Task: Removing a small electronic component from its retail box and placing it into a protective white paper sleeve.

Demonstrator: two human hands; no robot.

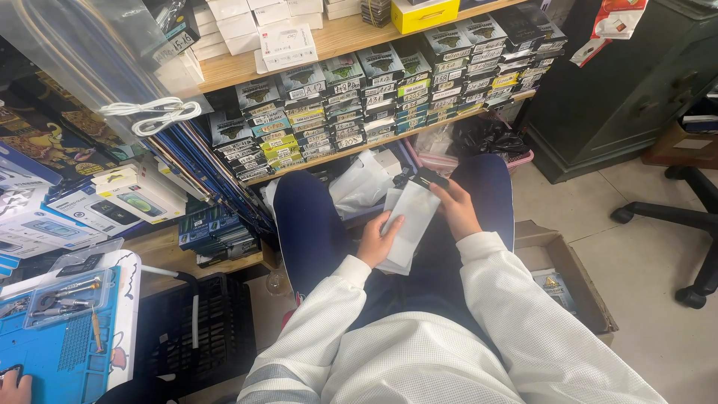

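We hold a stack of slim white packets [407, 224] over our lap, between the knees, roughly at the centre of the view. Our left hand [376, 241] is closed around the stack's lower left edge, thumb lying across the top packet, while our right hand [456, 211] pinches the upper right end, where a small dark piece [426, 178] sits at about 12 o'clock of the stack; we cannot quite tell whether that piece is a hanging tab or a separate item. The packets look smooth and loosely fanned, so in our judgement the lower ones could slide out of the left hand's grip and drop between our legs to the floor. At 4 o'clock lies an open cardboard box [572, 280], a likely landing place. At 11 o'clock the shelf [359, 34] carries tightly stacked small boxes [374, 97]; reaching in carelessly might topple a column.
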